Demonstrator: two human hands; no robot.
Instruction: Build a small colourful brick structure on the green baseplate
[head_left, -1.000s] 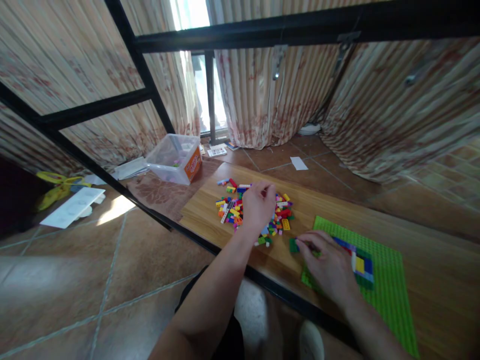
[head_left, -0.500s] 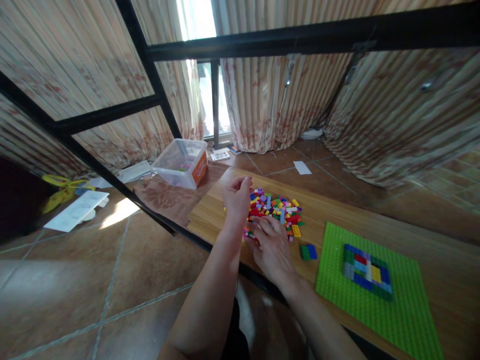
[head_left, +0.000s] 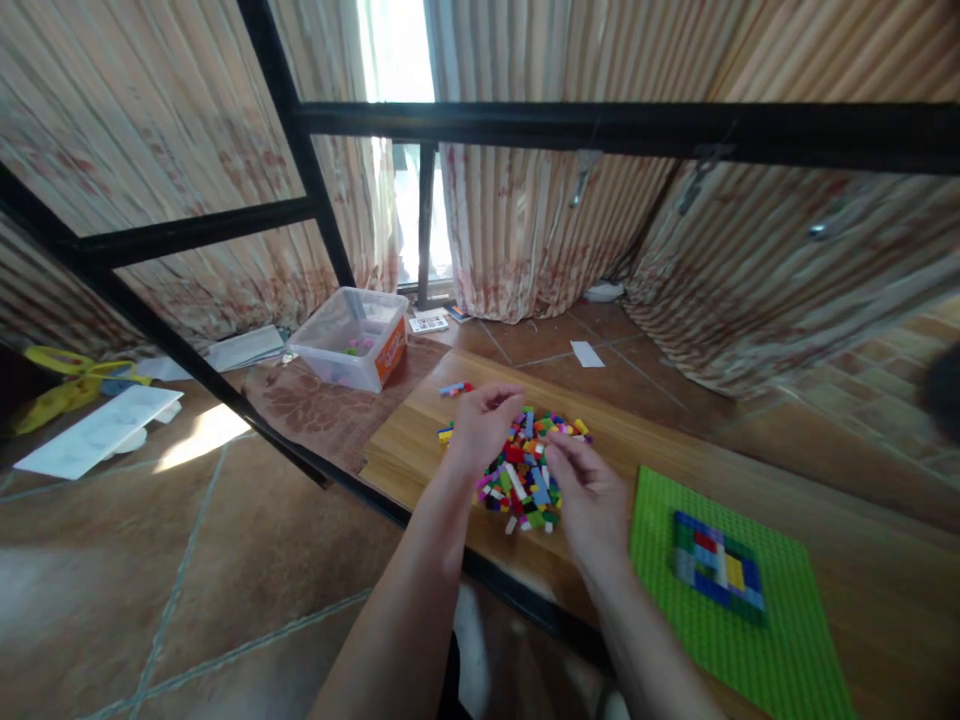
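A heap of small colourful building bricks (head_left: 516, 482) lies on the wooden table. Over the heap's far left part is my left hand (head_left: 484, 425), its fingers curled together; whatever is in them is hidden. My right hand (head_left: 596, 500) hovers at the heap's right side, thumb and fingers pinched; I cannot make out a brick between them. To the right lies a green baseplate (head_left: 780, 610). On it sits a flat, roughly square brick build (head_left: 720, 565) with a blue and green border and red, white and yellow bricks inside.
A few loose bricks (head_left: 454, 389) lie beyond my left hand. A clear plastic box (head_left: 345, 345) with an orange label stands on a brown mat (head_left: 300, 415) past the table's left end. Black metal bars (head_left: 525, 122) cross above, before the curtains. White paper (head_left: 586, 354) lies on the floor.
My right hand has lifted off the bricks and moved right, its fingers now pinched. My left hand has shifted slightly down in view. More of the heap's near part shows, and the camera view has turned.
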